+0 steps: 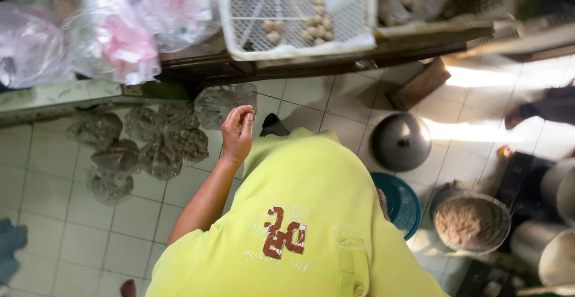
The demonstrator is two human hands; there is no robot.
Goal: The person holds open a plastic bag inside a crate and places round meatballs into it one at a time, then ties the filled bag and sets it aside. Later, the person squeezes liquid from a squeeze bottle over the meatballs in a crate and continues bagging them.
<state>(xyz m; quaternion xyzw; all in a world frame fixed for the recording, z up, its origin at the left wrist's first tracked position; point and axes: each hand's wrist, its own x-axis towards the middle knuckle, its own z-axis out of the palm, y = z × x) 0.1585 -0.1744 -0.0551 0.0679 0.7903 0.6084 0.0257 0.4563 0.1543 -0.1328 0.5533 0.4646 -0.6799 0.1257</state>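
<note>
A tiled floor (78, 213) carries a cluster of clear bags of dark lumps (150, 144) at far left, laid within reach. Above them the left hand (238, 132) hovers, fingers (247, 119) pinched together, any content too small to tell. Right hand hidden.

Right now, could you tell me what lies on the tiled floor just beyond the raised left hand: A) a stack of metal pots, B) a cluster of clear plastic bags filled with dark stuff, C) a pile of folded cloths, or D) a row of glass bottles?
B: past the left hand, several filled plastic bags lie grouped on the tiled floor.
</note>
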